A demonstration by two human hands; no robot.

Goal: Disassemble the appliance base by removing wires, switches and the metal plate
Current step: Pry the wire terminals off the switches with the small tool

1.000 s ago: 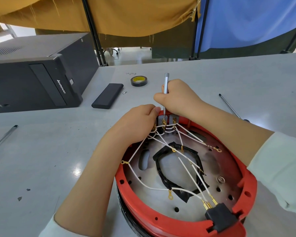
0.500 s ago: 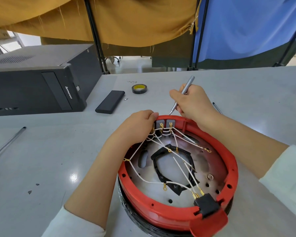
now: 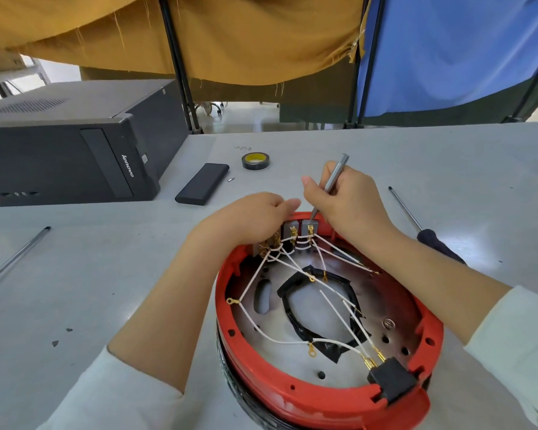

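On the counter (image 3: 385, 156) we log one red appliance base (image 3: 292, 395), our left hand (image 3: 249, 221) gripping its far-rim switches (image 3: 292, 228), our right hand (image 3: 348, 200) grasping a slim metal tool (image 3: 334, 178) tipped onto them.

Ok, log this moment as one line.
left hand: steadying switches | right hand: silver tool tip on switch block | wires: attached | red base: on table

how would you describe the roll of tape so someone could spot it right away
Start at the black computer tower lying at the table's far left. Just right of it is a flat black case, and beyond that sits the roll of tape. It is the only small ring there, black outside with a yellow core.
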